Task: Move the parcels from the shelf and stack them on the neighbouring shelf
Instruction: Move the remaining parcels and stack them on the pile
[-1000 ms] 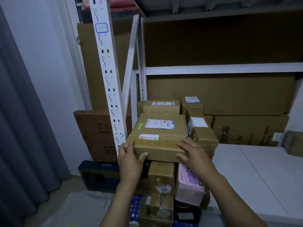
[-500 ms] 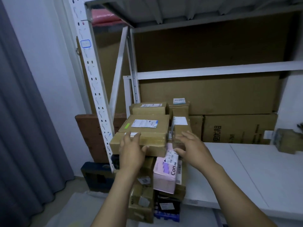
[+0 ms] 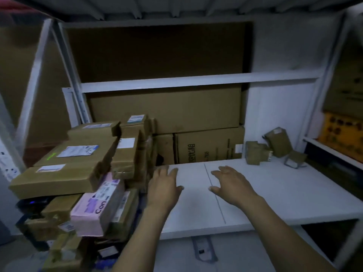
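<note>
Left hand (image 3: 164, 185) and right hand (image 3: 231, 185) hover side by side over the white shelf (image 3: 284, 189) at mid-frame — fingers spread, holding nothing. The stacked parcels (image 3: 78, 158) fill the frame's lower left, just beside the left hand.

We see brown cardboard parcels (image 3: 125, 154) heaped just left of the white shelf board (image 3: 284, 193).
A long flat labelled carton (image 3: 59, 175) tops a pink box (image 3: 92, 209); two small taped parcels (image 3: 255, 153) sit at the board's far right.
</note>
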